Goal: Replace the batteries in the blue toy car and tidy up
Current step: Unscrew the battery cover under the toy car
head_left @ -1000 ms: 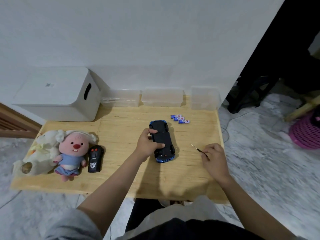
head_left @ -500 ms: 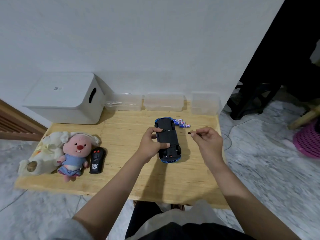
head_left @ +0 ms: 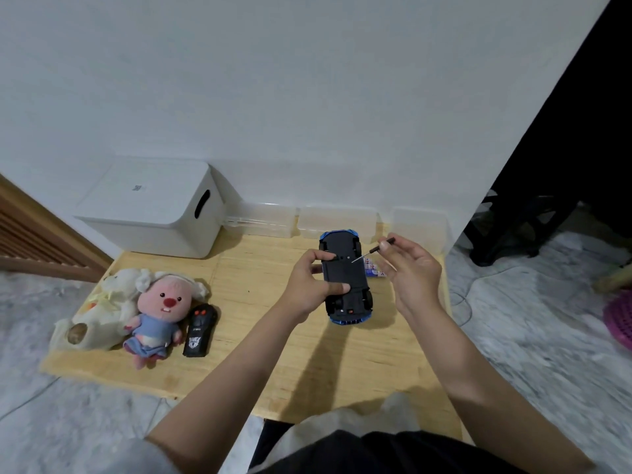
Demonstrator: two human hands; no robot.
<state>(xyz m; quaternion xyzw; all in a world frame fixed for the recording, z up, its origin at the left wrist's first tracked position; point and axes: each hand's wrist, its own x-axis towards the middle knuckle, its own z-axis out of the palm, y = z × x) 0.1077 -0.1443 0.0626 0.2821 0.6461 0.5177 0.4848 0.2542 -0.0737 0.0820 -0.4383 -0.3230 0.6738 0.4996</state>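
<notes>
The blue toy car [head_left: 345,278] lies upside down on the low wooden table [head_left: 260,340], its black underside facing up. My left hand [head_left: 311,285] grips the car from its left side, thumb and fingers curled over the chassis. My right hand [head_left: 410,268] pinches a small black-handled screwdriver [head_left: 376,248], whose thin metal tip points down-left at the car's underside near the battery cover. Blue-and-white batteries [head_left: 374,270] lie on the table just right of the car, partly hidden by my right hand.
A black remote control [head_left: 200,325] lies at the table's left beside a pink plush toy [head_left: 157,316] and a cream plush [head_left: 99,309]. A white storage box [head_left: 154,206] and clear plastic containers [head_left: 337,221] line the wall. A pink basket [head_left: 619,319] sits on the floor at right.
My right hand has lifted the screwdriver off the table and carried it up to the car's underside. The left hand has kept its grip on the car.
</notes>
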